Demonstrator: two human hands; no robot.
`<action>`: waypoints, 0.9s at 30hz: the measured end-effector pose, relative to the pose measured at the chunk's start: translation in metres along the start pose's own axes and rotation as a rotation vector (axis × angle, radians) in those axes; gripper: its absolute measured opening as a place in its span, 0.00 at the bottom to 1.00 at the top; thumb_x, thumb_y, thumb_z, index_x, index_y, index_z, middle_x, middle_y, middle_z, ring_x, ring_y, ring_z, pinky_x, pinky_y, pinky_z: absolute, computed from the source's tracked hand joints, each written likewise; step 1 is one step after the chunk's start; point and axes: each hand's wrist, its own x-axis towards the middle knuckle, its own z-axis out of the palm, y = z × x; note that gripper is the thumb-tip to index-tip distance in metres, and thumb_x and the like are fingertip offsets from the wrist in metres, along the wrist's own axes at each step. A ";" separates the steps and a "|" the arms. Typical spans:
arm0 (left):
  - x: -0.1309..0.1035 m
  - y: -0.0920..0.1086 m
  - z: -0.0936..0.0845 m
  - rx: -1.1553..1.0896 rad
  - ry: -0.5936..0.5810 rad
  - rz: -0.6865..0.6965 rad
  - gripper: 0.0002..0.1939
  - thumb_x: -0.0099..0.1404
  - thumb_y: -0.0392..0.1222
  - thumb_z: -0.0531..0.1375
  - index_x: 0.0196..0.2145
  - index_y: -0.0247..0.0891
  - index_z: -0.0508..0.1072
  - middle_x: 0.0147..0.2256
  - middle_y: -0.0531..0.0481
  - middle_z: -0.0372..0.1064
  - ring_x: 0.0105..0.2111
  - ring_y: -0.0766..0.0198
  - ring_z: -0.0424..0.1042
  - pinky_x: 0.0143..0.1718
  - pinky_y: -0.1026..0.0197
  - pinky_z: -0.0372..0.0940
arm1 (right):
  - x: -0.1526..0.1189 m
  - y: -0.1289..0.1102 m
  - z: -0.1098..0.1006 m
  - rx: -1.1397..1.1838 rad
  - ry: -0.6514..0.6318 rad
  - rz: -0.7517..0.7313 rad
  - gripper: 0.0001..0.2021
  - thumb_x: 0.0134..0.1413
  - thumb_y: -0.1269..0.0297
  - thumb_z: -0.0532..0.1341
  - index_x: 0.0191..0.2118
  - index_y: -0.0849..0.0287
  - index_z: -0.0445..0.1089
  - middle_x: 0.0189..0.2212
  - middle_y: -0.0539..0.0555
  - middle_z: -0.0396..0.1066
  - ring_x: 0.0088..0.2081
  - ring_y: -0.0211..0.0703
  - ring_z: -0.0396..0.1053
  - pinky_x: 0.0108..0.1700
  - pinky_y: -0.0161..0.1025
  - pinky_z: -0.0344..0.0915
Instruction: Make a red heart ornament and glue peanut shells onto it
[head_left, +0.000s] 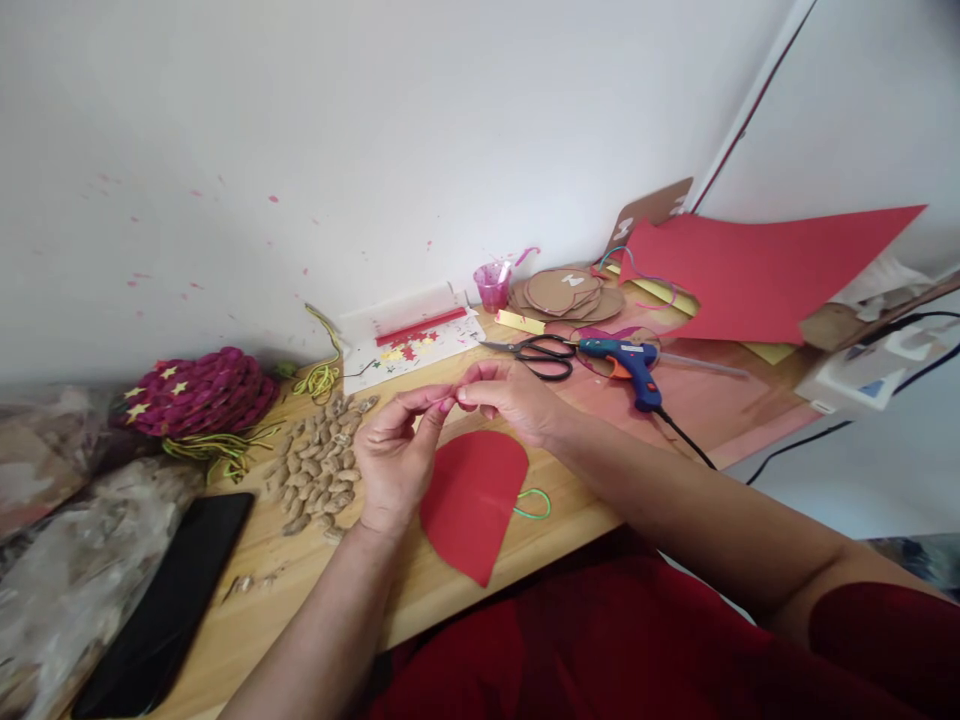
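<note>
My left hand (397,445) and my right hand (510,400) meet above the table, thumbs and fingertips pinched together. Whatever lies between the fingertips is too small to make out. Just below them a red heart-shaped paper piece (476,500) lies flat, its point toward me. A green cord loop (533,503) sticks out from its right side. To the left of my left hand is a spread of peanuts in their shells (319,465). Black-handled scissors (544,355) and a blue glue gun (630,365) rest beyond my right hand.
At left are a purple star-decorated bundle (202,390), a black phone (172,600) and plastic bags (97,570). Along the wall stand a pink-stained cup (493,287) and cardboard pieces (562,290). A large red sheet (750,270) lies at right, and the glue gun's cord (686,437) runs off the edge.
</note>
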 end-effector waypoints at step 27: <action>0.007 -0.003 0.000 -0.417 0.105 -0.439 0.17 0.51 0.41 0.76 0.39 0.41 0.81 0.35 0.50 0.81 0.36 0.69 0.79 0.40 0.69 0.69 | -0.001 0.000 -0.002 -0.084 -0.041 0.014 0.08 0.40 0.61 0.70 0.29 0.59 0.77 0.24 0.48 0.71 0.28 0.35 0.63 0.26 0.34 0.50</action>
